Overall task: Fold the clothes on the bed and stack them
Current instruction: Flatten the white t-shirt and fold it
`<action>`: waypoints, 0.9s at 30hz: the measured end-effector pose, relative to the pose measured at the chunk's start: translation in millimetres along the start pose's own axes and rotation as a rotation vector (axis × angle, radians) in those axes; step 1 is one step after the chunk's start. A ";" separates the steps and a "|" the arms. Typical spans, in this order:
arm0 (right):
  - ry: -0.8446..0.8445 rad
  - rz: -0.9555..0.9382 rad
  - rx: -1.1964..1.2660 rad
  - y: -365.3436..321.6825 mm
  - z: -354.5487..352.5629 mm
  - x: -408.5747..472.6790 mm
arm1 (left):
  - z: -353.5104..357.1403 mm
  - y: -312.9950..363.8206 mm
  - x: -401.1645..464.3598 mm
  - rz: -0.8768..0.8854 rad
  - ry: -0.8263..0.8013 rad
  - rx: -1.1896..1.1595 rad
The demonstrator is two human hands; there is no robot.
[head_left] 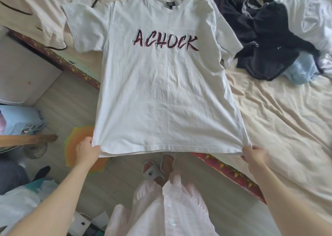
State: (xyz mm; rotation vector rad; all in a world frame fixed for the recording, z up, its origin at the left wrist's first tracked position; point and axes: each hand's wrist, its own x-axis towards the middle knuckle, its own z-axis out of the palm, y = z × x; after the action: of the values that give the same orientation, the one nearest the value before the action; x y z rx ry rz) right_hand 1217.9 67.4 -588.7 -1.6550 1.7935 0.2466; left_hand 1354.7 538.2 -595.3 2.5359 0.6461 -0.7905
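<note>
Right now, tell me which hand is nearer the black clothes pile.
Right. The right hand grips the white T-shirt's hem corner below the black clothes pile; the left hand grips the opposite corner, farther away.

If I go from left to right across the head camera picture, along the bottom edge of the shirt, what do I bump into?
Orange mat → left hand pinching the hem → white T-shirt → right hand pinching the other corner → cream bedsheet.
</note>
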 end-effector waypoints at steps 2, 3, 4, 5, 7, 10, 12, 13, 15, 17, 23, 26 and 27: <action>-0.007 -0.011 -0.032 4.6 3.3 0.1 | 4.0 -4.9 -2.0 -0.021 -0.006 0.010; -0.008 -0.017 -0.049 5.4 4.8 0.9 | 6.3 -4.8 -3.0 -0.026 -0.011 0.010; -0.005 -0.023 -0.060 4.6 6.1 1.2 | 8.4 -2.8 -4.2 -0.024 -0.021 0.012; -0.002 -0.031 -0.074 2.9 7.3 1.0 | 10.6 0.4 -5.2 -0.019 -0.031 0.011; -0.004 -0.062 -0.114 -1.0 9.0 0.3 | 14.5 11.6 -7.6 -0.005 -0.034 -0.013; 0.006 -0.127 -0.153 -10.9 11.2 -1.8 | 18.2 35.3 -9.5 0.039 -0.019 -0.068; 0.003 -0.185 -0.160 -21.7 12.3 -2.3 | 20.9 55.5 -8.5 0.131 -0.011 -0.067; -0.003 -0.217 -0.149 -29.5 12.6 -2.4 | 22.2 68.1 -7.6 0.183 -0.010 -0.068; -0.015 -0.266 -0.088 -49.5 14.2 -1.5 | 24.2 97.1 -6.1 0.296 -0.018 -0.057; -0.041 -0.299 -0.003 -74.1 16.5 2.6 | 27.2 130.0 -3.2 0.411 -0.043 -0.004; -0.139 -0.352 0.094 -155.2 27.2 42.4 | 47.0 239.9 12.4 0.680 -0.090 0.169; -0.203 -0.346 0.137 -191.8 37.9 72.4 | 66.1 287.4 27.1 0.722 -0.115 0.279; -0.223 -0.341 0.161 -202.4 42.4 82.4 | 74.1 300.4 33.8 0.719 -0.131 0.320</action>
State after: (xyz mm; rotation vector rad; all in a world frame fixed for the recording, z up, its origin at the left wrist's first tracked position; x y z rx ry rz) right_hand 1425.3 -11.2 -608.4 -1.7109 1.3081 0.1233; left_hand 1509.0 268.0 -600.8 2.6631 -0.4628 -0.8114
